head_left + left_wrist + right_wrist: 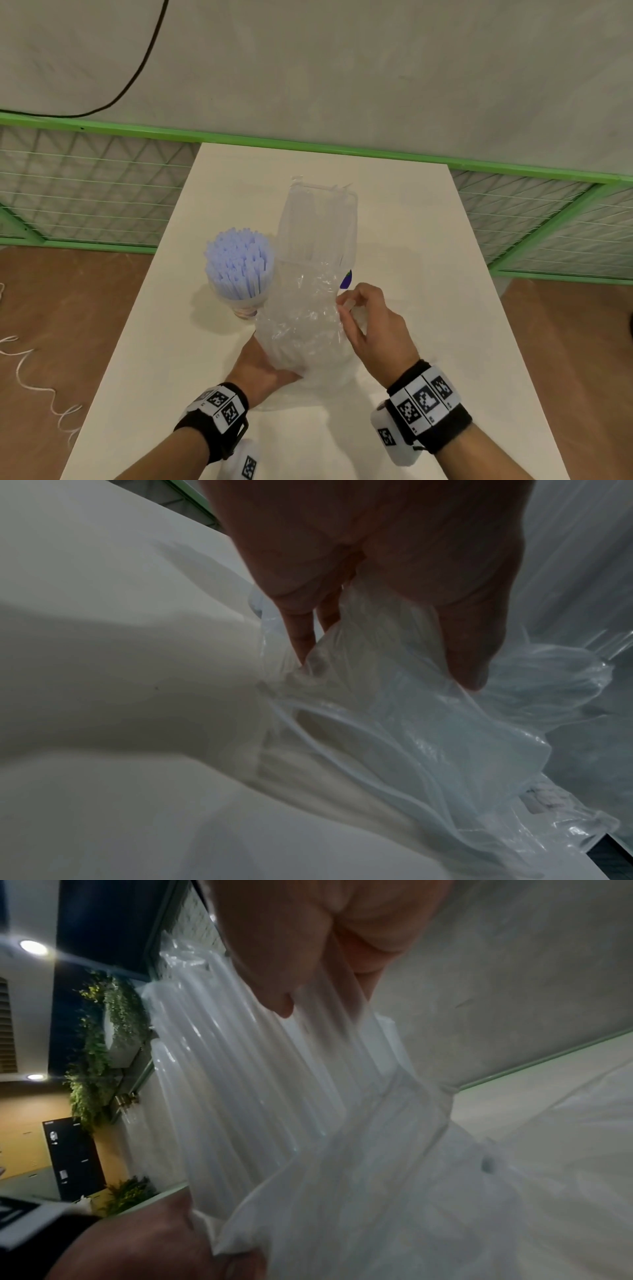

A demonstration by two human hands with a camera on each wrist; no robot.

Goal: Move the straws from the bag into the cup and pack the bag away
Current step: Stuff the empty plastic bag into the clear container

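**Both hands closed on the bag**

I see both forearms reaching in from the near edge, each wrist wrapped in a black band with black-and-white square markers. My left hand (263,365) sits low and close, palm turned inward, its fingers (301,631) and thumb pinching a fold of the clear bag (305,329) at its near end. My right hand (371,323) is higher and a little further out, wrist raised, back of the hand facing up. Its fingertips (344,305) are bent together and pinch the bag's right edge. The two hands are near each other but not touching.
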